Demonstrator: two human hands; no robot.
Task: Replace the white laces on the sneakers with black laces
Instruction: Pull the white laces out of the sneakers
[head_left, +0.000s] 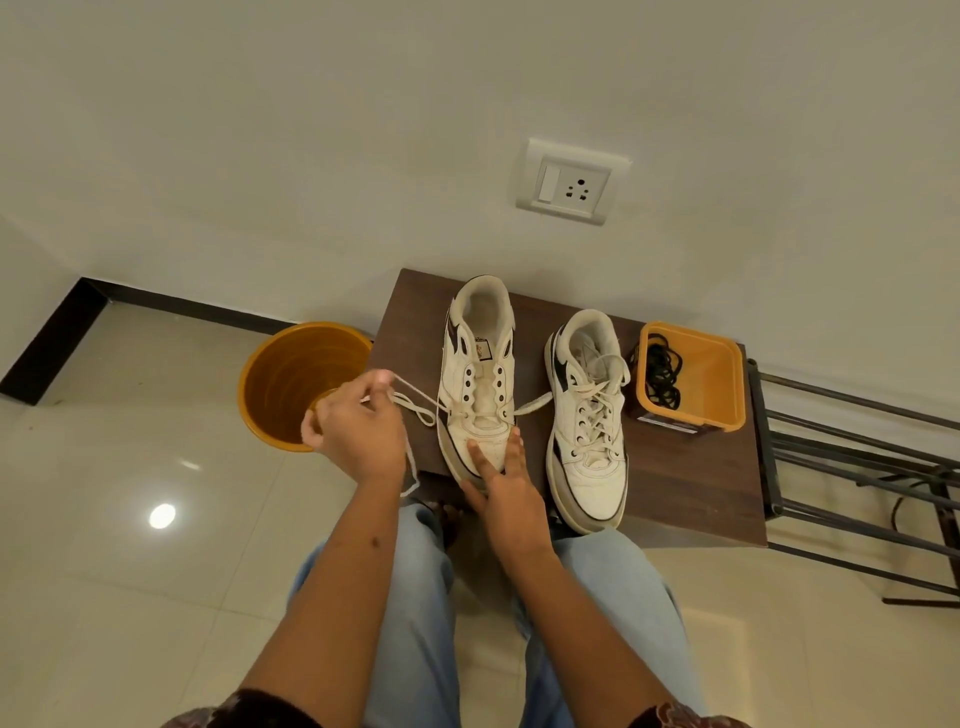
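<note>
White lace (415, 402) runs only through the lowest eyelets of the left sneaker (478, 384) on the bench (675, 467). Your left hand (358, 431) pinches it; draw leftward steadily while your right hand (501, 486), fingers straight, presses the toe.

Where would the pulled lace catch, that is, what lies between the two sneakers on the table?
In the head view, only the free end of the white lace crosses the bare brown table between the left sneaker and the right sneaker.
</note>
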